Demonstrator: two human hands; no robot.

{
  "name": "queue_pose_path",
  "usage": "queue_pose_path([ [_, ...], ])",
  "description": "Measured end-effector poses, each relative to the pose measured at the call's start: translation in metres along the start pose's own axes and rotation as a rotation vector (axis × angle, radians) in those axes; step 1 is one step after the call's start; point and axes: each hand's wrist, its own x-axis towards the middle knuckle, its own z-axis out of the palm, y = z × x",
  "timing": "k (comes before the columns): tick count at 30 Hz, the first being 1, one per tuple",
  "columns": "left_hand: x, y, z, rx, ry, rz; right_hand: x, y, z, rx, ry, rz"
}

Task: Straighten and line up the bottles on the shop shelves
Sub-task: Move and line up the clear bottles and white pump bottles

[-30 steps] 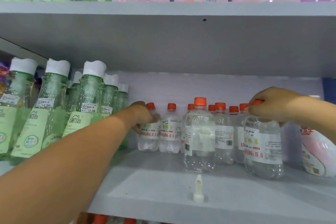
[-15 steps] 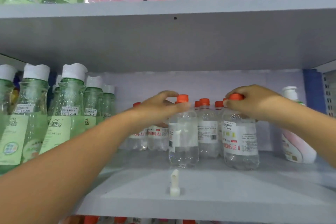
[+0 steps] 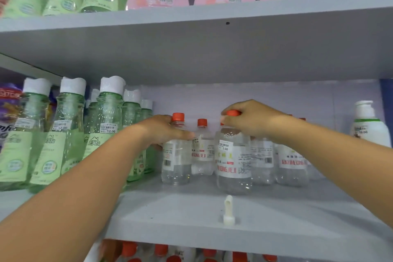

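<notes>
Both hands are on clear bottles with orange caps on the middle shelf. The left hand wraps its fingers round the shoulder of the left clear bottle, just under that bottle's cap, while the right hand pinches the cap of the front clear bottle from above, its fingers curled over the top. Each bottle stands upright with its long axis vertical and its cap pointing up at the shelf above. The front clear bottle shows its red-lettered label and price sticker outward; the left clear bottle shows a barcode and a mostly blank side, so it looks turned partly away from the aisle. Behind and between the two hands stand more clear bottles, and further ones sit beyond the right hand's wrist, in an uneven row. To do this step well, I judge it best to keep each bottle's base flat on the shelf and slide or twist it rather than lift, so the neighbours just beside are not knocked over. A top pinch gives easy rotation but little control of tipping, so slow turning seems wise. The left bottle probably wants rotating until its lettered face looks outward, then both want bringing level with one front line. Outside the left forearm stand the tall green bottles, close enough for an elbow to brush. A small white peg stands on the shelf nearer the viewer than the right hand.
</notes>
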Motion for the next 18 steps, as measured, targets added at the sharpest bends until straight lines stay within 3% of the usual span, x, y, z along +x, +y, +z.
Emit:
queue_pose_path([
  [5, 0.007, -0.015, -0.002, -0.009, 0.070, -0.024, 0.031, -0.015, 0.027, -0.036, -0.093, -0.048],
  [9, 0.021, -0.029, -0.001, -0.155, 0.053, -0.042, 0.050, -0.026, 0.038, -0.125, -0.140, -0.023],
  [12, 0.027, -0.035, 0.000, -0.248, 0.031, -0.045, 0.059, -0.023, 0.051, -0.075, -0.101, -0.006],
  [18, 0.035, -0.037, 0.011, -0.119, 0.095, -0.044, 0.061, -0.011, 0.069, 0.028, 0.023, 0.007],
])
